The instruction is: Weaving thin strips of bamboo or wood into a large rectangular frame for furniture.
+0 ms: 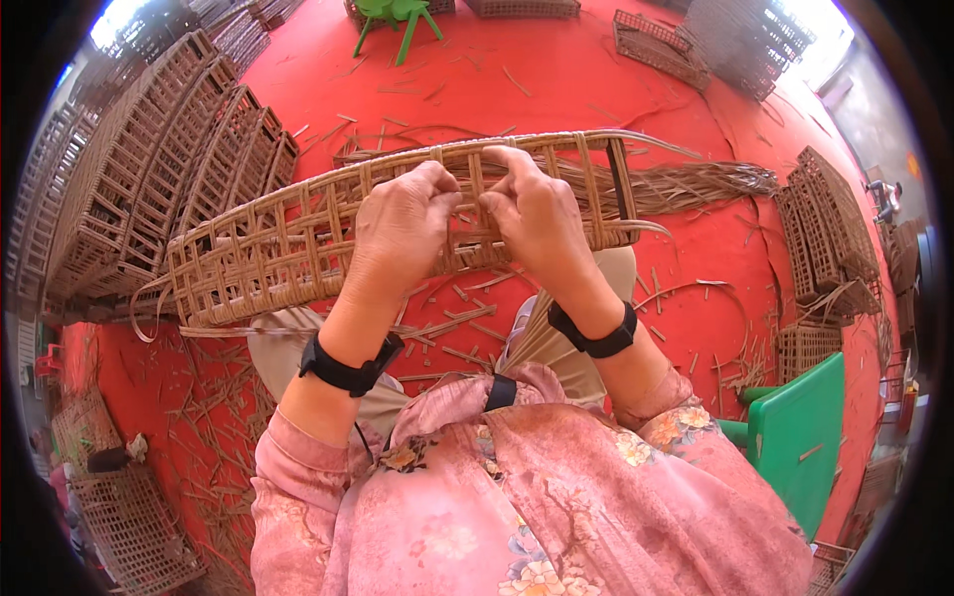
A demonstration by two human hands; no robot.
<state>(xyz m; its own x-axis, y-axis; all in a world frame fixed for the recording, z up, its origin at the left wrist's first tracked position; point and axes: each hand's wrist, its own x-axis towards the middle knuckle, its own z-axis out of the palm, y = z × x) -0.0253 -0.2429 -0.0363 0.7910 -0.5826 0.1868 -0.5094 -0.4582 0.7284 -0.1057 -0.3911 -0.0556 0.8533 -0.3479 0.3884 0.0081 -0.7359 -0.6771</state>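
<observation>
The long woven basket [328, 285] was placed slantwise in front of the person, above the knees, with its left end lower than its right end. The left hand [402, 223] was at the middle of the near side, its thumb and forefinger bent close to each other against the weave. The right hand [542, 214] was just beside it, with the forefinger laid along the upper rim [437, 152] and the thumb lower, apart from it. Because the fingertips were partly hidden, I could not tell if either hand was clamped on a strip. Behind the basket, a bundle of loose strips [706, 184] lay on the red floor [477, 89]. Stacked baskets [159, 159] stood at the left.
</observation>
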